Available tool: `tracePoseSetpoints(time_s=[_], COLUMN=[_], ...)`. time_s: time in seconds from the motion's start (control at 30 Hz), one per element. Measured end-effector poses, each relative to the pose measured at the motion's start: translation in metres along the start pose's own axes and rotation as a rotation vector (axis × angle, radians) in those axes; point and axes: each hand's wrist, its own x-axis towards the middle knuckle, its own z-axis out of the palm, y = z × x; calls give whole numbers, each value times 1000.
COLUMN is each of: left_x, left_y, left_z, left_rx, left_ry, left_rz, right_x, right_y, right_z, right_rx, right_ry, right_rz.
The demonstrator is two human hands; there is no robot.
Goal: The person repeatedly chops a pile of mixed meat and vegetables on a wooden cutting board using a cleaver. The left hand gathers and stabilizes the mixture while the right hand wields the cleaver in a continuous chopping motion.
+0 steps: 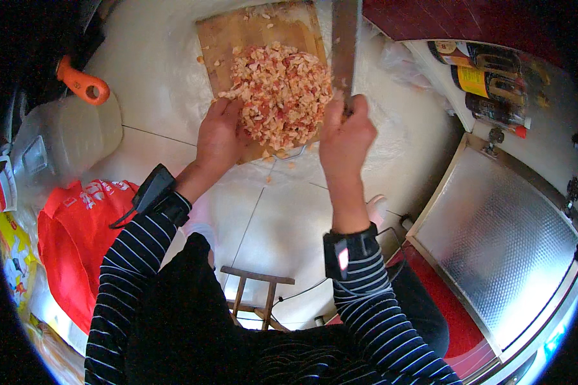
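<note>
A wooden cutting board (221,33) lies on the floor in front of me, on what looks like clear plastic sheeting. Chopped raw meat (279,91) is heaped over much of it. At the heap's left edge, my left hand (221,130) touches the meat, its fingertips partly hidden. My right hand (347,125) grips the handle of a broad-bladed cleaver (345,43). The blade points away from me, just past the right edge of the board. A metal handle loop (294,155) shows at the board's near edge, with small meat scraps beside it.
To the left are a translucent plastic container (72,130), an orange handle (84,86) and a red bag (67,240). Bottles (496,86) stand on the right near an open textured panel door (501,231). A small wooden stool (257,279) is close below me.
</note>
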Motion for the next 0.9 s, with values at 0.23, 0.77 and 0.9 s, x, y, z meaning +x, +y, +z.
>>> tracePoseSetpoints(time_s=[0.23, 0.77, 0.9], left_x=[-1, -4, -2], left_y=[-1, -4, -3], left_z=[4, 0, 2], left_rx=[32, -26, -28], left_ry=[57, -42, 29], left_rz=[26, -44, -1], right_x=[-4, -26, -43], right_y=[18, 26, 16], right_z=[33, 8, -4], right_rx=[-53, 65, 135], right_ry=[-244, -151, 25], right_rz=[151, 169, 125])
